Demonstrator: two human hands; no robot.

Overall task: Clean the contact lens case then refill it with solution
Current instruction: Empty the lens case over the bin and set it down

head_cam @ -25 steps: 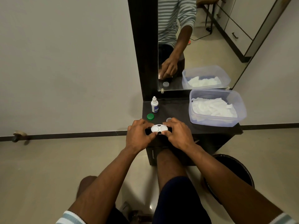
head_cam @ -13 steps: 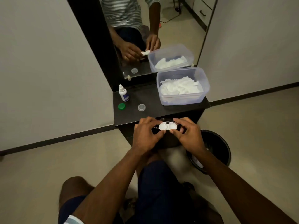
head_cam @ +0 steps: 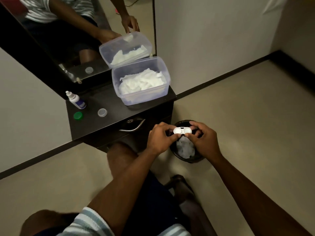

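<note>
I see lens case (head_cam: 182, 130) over bin (head_cam: 179, 155), left hand (head_cam: 161, 137) and right hand (head_cam: 203, 139) pinching ends. Looks light, stiff, likely slippery; I'd grip rims.

A dark cabinet top (head_cam: 109, 120) stood against the wall below a mirror (head_cam: 71, 40). Four items rested on it. A white dropper bottle (head_cam: 75, 100) with a blue label stood upright at the rear left corner. A green cap (head_cam: 78, 115) lay in front of the bottle. A clear round cap (head_cam: 102, 112) lay to the right of the green cap, apart from it. A translucent plastic tub (head_cam: 141, 80) occupied the right end and held white material, probably tissues. On the floor (head_cam: 247, 116), a dark bin (head_cam: 185, 157) stood just beside the cabinet
</note>
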